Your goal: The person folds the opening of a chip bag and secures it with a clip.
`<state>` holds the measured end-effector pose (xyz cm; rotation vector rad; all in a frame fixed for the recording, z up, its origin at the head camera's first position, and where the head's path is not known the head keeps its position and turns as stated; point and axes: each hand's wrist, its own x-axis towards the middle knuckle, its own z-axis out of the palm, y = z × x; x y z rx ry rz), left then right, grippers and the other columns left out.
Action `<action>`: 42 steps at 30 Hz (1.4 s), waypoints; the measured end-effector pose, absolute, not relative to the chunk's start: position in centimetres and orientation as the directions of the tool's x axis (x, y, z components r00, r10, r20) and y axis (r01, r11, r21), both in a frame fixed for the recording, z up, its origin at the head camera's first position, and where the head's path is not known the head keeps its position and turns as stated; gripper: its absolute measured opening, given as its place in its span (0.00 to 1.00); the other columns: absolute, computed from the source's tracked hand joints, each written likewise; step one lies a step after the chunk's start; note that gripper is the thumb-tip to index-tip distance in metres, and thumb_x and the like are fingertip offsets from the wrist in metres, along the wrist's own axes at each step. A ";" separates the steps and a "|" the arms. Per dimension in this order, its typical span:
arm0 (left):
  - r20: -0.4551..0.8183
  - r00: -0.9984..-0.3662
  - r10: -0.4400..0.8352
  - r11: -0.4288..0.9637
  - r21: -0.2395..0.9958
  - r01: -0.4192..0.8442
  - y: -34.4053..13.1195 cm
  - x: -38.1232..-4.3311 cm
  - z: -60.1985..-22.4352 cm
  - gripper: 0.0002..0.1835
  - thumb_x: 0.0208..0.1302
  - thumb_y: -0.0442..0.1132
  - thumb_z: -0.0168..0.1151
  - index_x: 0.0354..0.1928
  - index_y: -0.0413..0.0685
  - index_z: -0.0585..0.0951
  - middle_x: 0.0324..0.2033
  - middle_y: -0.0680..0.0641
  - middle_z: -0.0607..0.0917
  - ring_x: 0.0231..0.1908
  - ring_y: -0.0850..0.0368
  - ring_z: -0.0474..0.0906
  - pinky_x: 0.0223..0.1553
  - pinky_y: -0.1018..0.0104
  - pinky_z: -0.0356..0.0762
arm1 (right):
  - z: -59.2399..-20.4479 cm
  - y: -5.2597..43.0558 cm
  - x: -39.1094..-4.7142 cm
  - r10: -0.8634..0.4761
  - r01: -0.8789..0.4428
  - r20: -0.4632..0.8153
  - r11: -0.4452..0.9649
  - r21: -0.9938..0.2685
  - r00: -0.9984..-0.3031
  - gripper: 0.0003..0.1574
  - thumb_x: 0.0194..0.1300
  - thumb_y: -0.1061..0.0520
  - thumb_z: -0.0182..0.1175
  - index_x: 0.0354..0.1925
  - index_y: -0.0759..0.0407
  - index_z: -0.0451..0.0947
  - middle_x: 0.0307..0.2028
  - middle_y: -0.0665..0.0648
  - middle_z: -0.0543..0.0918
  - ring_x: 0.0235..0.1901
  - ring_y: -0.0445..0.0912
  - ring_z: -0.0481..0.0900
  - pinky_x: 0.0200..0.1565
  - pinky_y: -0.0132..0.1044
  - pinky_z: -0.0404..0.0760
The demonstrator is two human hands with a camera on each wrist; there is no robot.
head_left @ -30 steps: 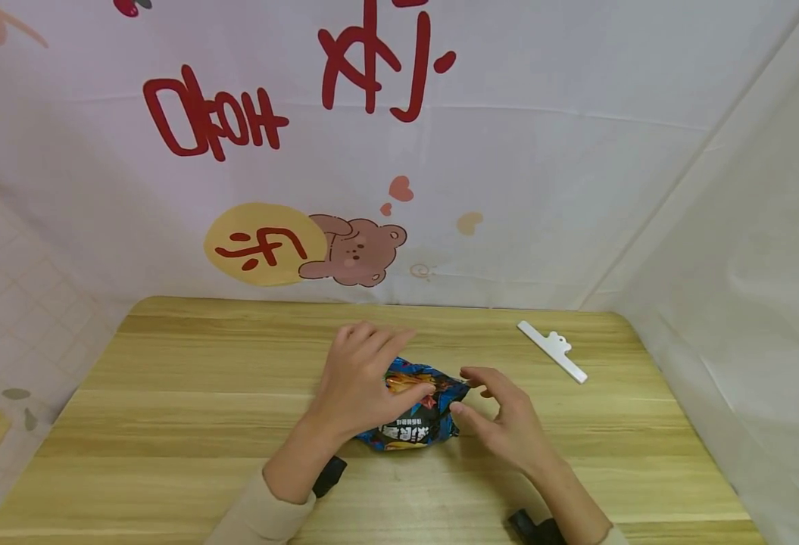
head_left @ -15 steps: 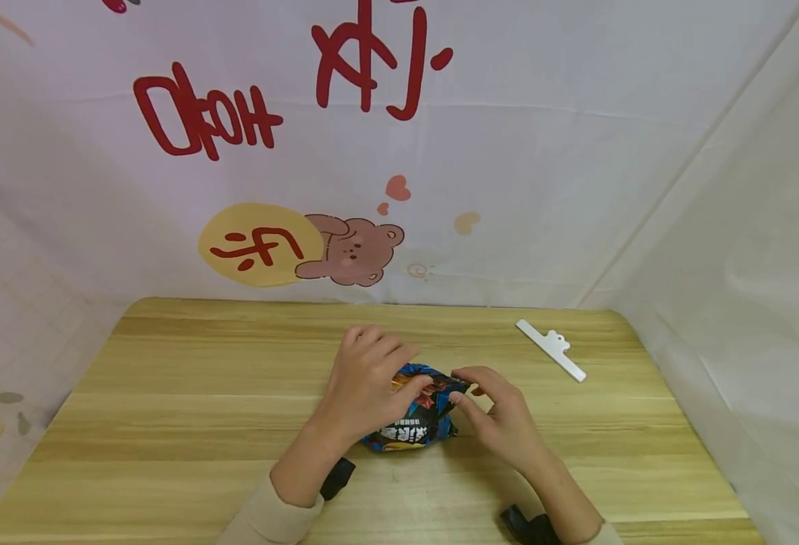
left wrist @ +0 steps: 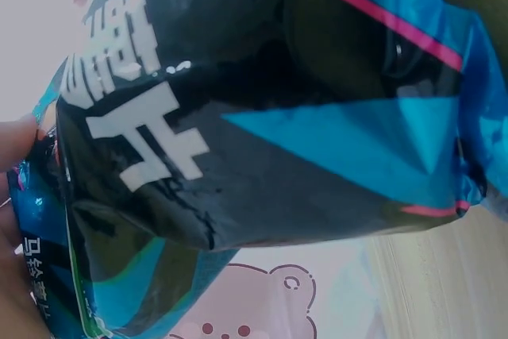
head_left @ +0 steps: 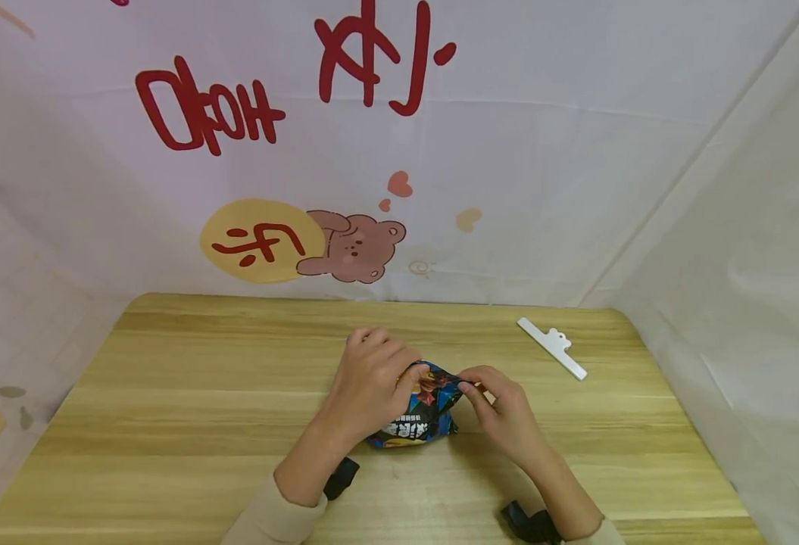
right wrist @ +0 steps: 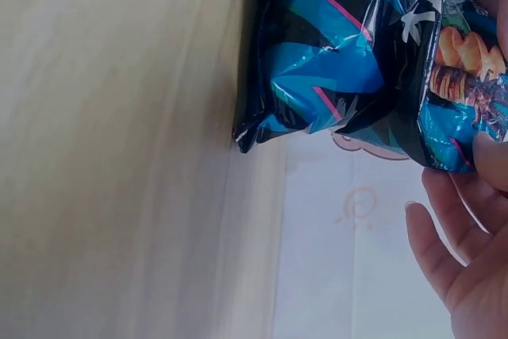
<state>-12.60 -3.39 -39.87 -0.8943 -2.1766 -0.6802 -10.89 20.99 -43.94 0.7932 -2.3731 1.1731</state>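
A blue and black potato chip bag (head_left: pixel 418 420) stands near the middle of the wooden table. My left hand (head_left: pixel 372 378) grips its upper left part, thumb across the front and fingers over the far side. At the right end of the folded-over top, my right hand (head_left: pixel 508 412) pinches the corner of the bag between thumb and fingers. The right wrist view shows that right hand (right wrist: pixel 484 260) with the thumb on the printed flap and two fingers extended below. Filling most of the left wrist view is the chip bag (left wrist: pixel 262 156), its top bent over.
A white plastic clip (head_left: pixel 552 348) lies at the back right of the table (head_left: pixel 188 393). Black wrist mounts (head_left: pixel 341 478) hang below the forearms. A white printed curtain (head_left: pixel 542 166) rises behind the table, with more cloth along both sides.
The right hand has come closer to the bag and now pinches its corner; before, its fingers were spread apart there. The left hand has shifted slightly right, and the bag's top is folded over further.
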 end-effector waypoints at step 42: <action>0.739 -0.498 0.455 0.573 0.185 0.798 -3.9 -12.5 -39.6 0.13 0.58 0.24 0.65 0.33 0.51 0.91 0.34 0.53 0.88 0.40 0.55 0.82 0.46 0.58 0.76 | -43.8 21.3 -10.6 -0.291 -0.610 0.543 0.486 -0.625 -0.788 0.16 0.66 0.73 0.67 0.43 0.54 0.88 0.38 0.49 0.89 0.35 0.40 0.82 0.39 0.26 0.77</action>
